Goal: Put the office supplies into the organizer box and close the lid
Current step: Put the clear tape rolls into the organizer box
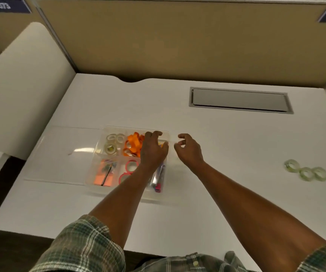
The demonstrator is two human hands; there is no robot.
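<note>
Head view: white desk, tan partition; left hand, right hand curled, contents unclear.

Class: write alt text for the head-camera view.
A left hand and right hand hover at the right edge of an open clear organizer box on a white desk. Three tape rolls lie loose farther right.

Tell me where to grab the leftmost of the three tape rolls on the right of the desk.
Come at the leftmost roll from above: one finger in its hole, thumb on its outer left wall. It lies flat, hole up, and its right side seems to touch the middle roll, leaving the left free.
</note>
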